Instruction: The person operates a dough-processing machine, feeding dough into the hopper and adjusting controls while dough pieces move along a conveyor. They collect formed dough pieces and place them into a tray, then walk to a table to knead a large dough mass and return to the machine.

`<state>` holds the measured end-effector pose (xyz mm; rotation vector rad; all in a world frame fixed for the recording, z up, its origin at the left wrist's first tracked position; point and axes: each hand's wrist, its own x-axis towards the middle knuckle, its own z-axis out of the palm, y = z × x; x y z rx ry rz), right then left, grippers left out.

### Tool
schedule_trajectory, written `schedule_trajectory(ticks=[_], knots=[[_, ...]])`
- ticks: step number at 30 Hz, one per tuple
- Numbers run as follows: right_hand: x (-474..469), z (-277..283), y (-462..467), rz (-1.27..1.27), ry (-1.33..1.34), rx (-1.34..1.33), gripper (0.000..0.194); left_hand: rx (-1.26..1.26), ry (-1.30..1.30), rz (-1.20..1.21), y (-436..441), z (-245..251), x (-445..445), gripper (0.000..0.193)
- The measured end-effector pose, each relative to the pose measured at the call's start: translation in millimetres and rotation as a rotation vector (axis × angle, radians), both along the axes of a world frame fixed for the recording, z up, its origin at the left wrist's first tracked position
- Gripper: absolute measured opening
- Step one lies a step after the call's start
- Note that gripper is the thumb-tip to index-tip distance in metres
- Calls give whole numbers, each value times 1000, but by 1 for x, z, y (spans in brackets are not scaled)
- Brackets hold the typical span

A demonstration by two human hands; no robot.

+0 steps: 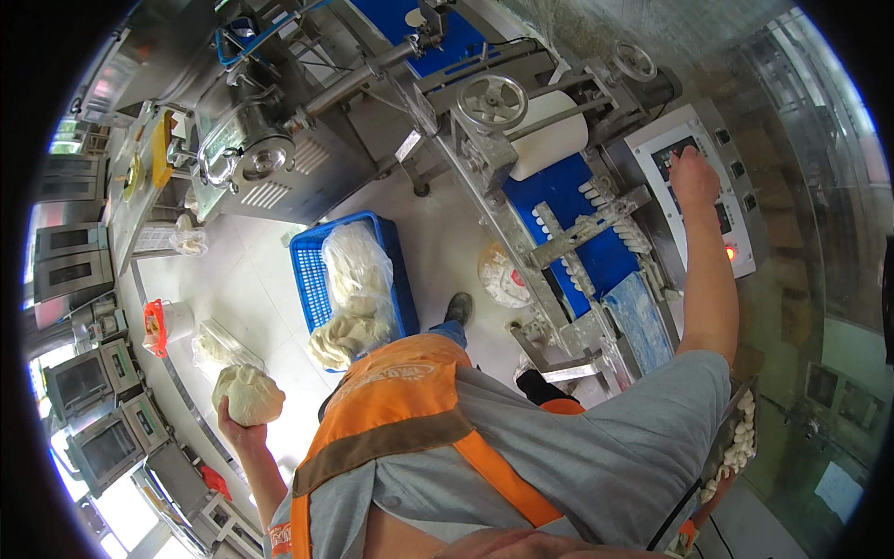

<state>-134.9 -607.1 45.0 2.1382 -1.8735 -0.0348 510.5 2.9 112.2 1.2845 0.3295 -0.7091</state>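
Note:
My left hand (241,427), raised at the left, holds a large round lump of pale dough (249,395) from below. At the upper right my right hand (696,180) reaches to the machine's control panel (688,189). Its fingertips are at the dark display and controls; the exact contact is hidden by the hand. A red lamp (730,253) glows lower on the panel. Beside the panel a blue conveyor belt (559,202) carries rows of small dough pieces (632,235) under metal crossbars (590,227). A white roller (552,133) sits above the belt.
A blue plastic crate (408,300) on the floor contains dough (349,339), partly under clear plastic. A steel machine (262,157) stands upper left. A white bucket (180,318) sits left. Lower right are another person's arm (719,485) and a tray of dough pieces (740,437).

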Motion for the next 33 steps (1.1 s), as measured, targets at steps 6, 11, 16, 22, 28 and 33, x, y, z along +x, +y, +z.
schedule_trajectory(ticks=[6,11,16,22,28,33], knots=[[5,2,1,-54,14,11,33,-16,3,3,4,-1,0,53],[0,-3,-4,-49,24,2,33,-32,2,9,6,0,-3,52],[3,-1,-2,-78,21,1,35,-3,-6,66,6,9,-11,51],[2,-1,-4,-89,-4,38,38,-26,5,42,16,9,-10,52],[8,10,5,-144,4,66,42,-50,11,28,25,15,-13,51],[17,36,14,-238,-31,130,54,23,-5,68,38,3,-9,50]])
